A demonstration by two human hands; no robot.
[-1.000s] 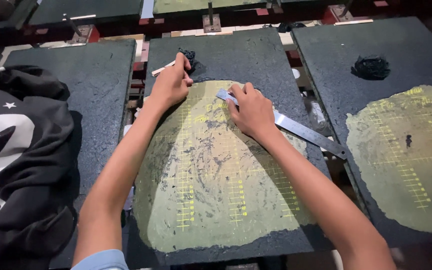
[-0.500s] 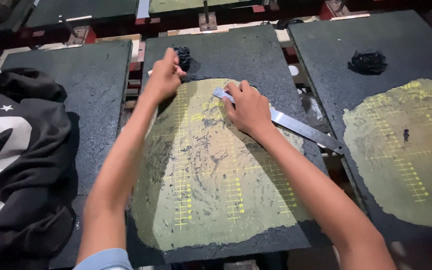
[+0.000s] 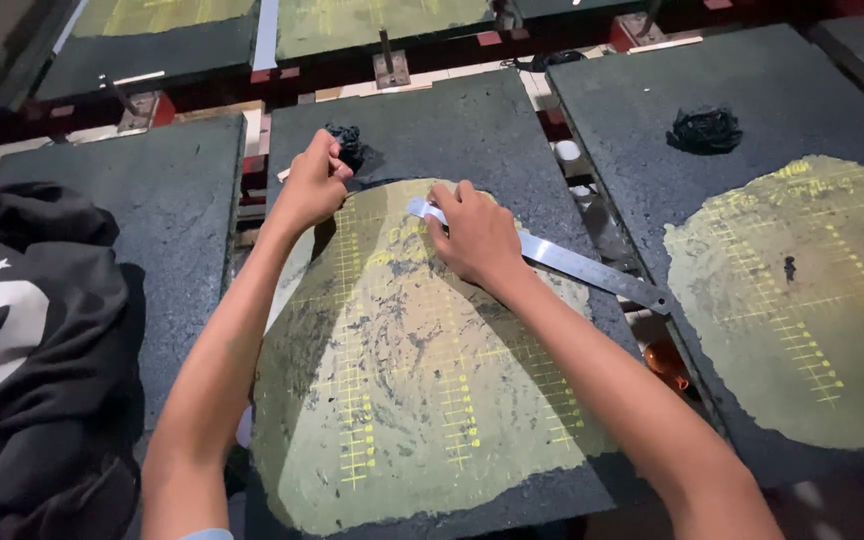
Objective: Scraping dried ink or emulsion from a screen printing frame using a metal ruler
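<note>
Head view shows us bent over the middle board, a dark, gritty slab whose lower part carries a yellow-green patch with a printed grid. Our right hand lies flat, fingers together, pressing down on a steel ruler that runs from the top of the patch out past the board's right edge. Our left hand is curled shut near the board's upper left, seemingly around a small pale stick-like tool; most of it is hidden, so we cannot tell what it is. Just beyond that hand sits a black wad.

We judge that we are in the scraping or cleaning step along the top edge of the patch, with the ruler as the blade or guide. The next move would call for steady downward pressure from the right hand and a firm grip in the left.

Compared with the frame a second ago, the left hand has closed into a fist where its fingers lay more spread out, and the camera has shifted, with the boards now lower in the picture. The ruler and right hand have hardly moved.

A black shirt with white print covers the left board; the right board bears its own patch and wad.
</note>
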